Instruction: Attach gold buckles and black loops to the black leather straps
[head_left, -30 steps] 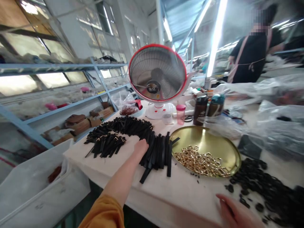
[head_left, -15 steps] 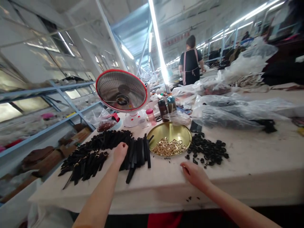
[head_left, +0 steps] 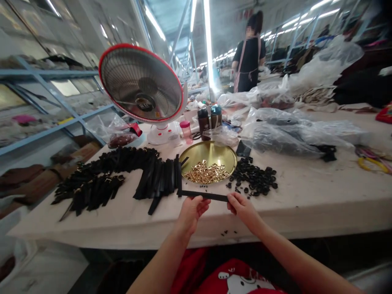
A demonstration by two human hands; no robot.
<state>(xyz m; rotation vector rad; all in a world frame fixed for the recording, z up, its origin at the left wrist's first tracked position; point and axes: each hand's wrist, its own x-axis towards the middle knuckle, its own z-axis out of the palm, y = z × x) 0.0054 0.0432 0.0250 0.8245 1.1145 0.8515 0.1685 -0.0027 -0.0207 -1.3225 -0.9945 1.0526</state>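
A: What do the fingers hold?

B: The right hand pinches one end of a flat black strap between thumb and fingertips, with its other fingers curled in close.

A: And the left hand?

B: Its thumb lies against the same strap, further along. The other fingers are half curled and slightly parted below it. I cannot tell whether anything presses from behind, so I won't call it a firm pinch.

A: Where is that strap?

B: Stretched sideways between the two hands, near the front of the desk, on the near side of the round gold tray. Its far end runs past the left hand, toward the row of black straps.

A: What's in the tray?

B: A heap of shiny gold-coloured metal fittings, gathered toward the near side.

A: And the dark pile on the right?

B: Small black loops, loose on the desk just beside the tray.
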